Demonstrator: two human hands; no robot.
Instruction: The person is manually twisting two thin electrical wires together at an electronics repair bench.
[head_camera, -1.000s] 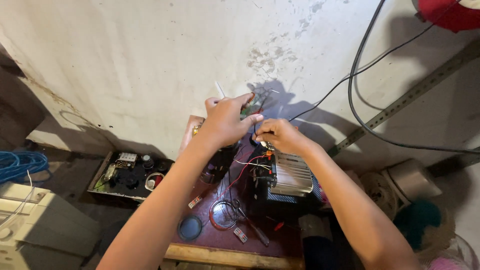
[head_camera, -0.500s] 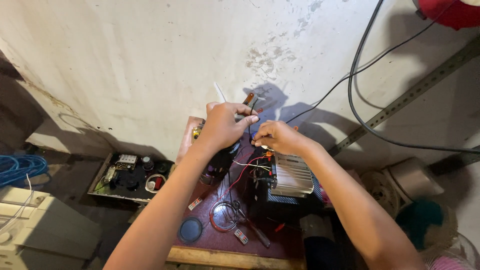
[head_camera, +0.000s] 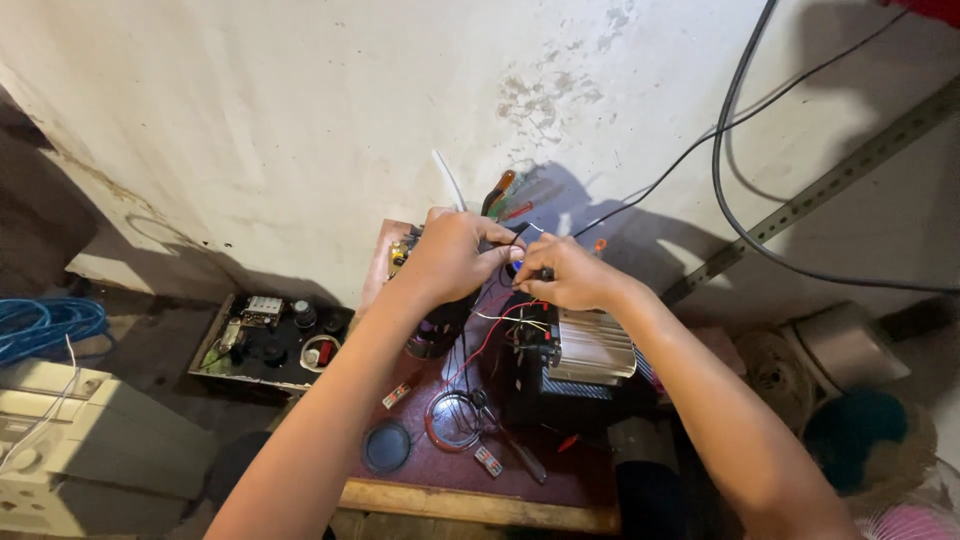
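Both hands meet over the far half of a small board (head_camera: 590, 480) with a dark red top, set against a stained wall (head_camera: 300, 130). The left hand (head_camera: 452, 258) is curled shut round a dark tool (head_camera: 497, 192) with an orange-brown tip that sticks up past its fingers; a white tube (head_camera: 447, 178) rises just beside it. The right hand (head_camera: 567, 274) is closed, its fingertips pinching thin wires (head_camera: 500, 322) right where the two hands touch; how much it grips cannot be told. Red, white and black strands run down from there to a black unit (head_camera: 560, 385) with a ribbed silver heatsink (head_camera: 595, 346), sitting near the board's right edge under the right wrist. Toward the near edge lie a wire coil (head_camera: 452, 420), a round dark lid (head_camera: 386, 446) and a small connector (head_camera: 487, 461). Left of the board, on the floor, sits an open tray (head_camera: 268, 340) of parts, with a blue cable (head_camera: 45, 325) farther left. Black cables (head_camera: 740, 130) hang across the wall.
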